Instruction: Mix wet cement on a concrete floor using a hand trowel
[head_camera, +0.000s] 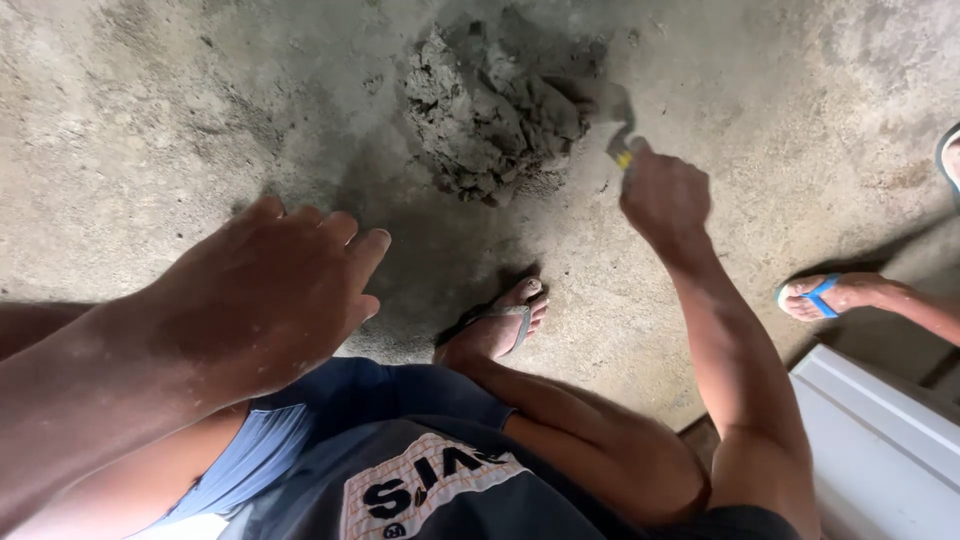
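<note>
Grey wet mortar (490, 115) sits heaped on the concrete floor (150, 120), where the right hand (665, 195), closed around a trowel (612, 115), digs into its edge mid-mixing, while the left hand (275, 295) hovers open and empty; scooping and turning looks next.

Soft, even daylight falls on the concrete floor (150, 120) below me, without glare. My body casts a dim shadow toward the mortar heap (490, 120). My left hand (270, 300), close to the lens, looks enlarged and slightly blurred; edges bend.
</note>
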